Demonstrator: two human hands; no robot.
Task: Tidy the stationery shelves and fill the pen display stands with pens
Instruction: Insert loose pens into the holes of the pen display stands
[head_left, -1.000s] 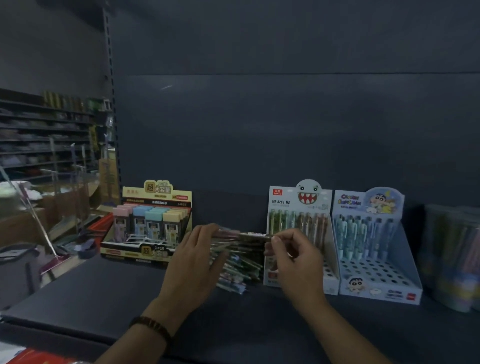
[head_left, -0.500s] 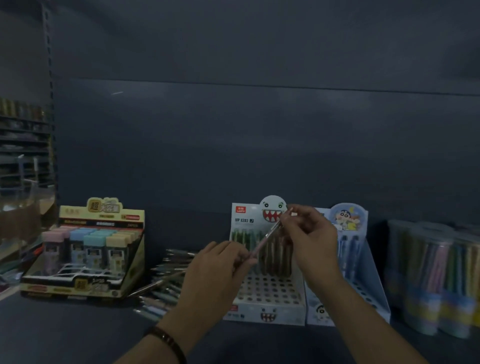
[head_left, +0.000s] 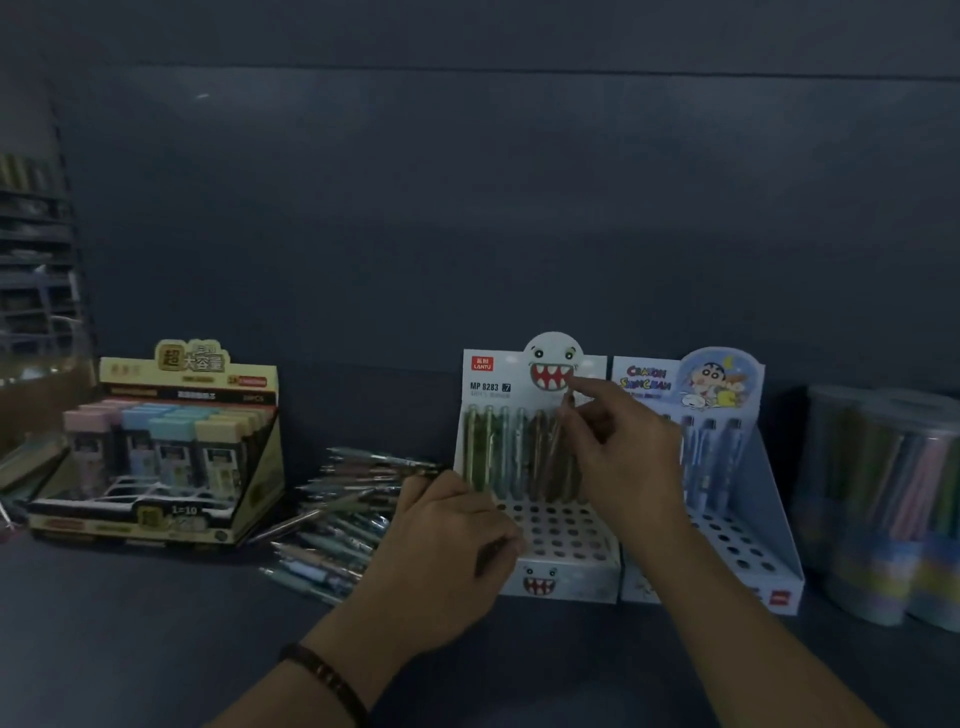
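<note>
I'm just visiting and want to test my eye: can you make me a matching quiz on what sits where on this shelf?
Things: 1 yellow box; 2 loose pens; 3 blue cartoon stand; 4 clear tubs.
Places: A far right; B far left; C heaped just left of the monster stand; D just right of the monster stand.
Pairs: 1-B, 2-C, 3-D, 4-A.

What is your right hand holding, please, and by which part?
A pen, pinched near its upper end by the fingers of the right hand, its lower end in the back row of the monster-face stand.
</note>
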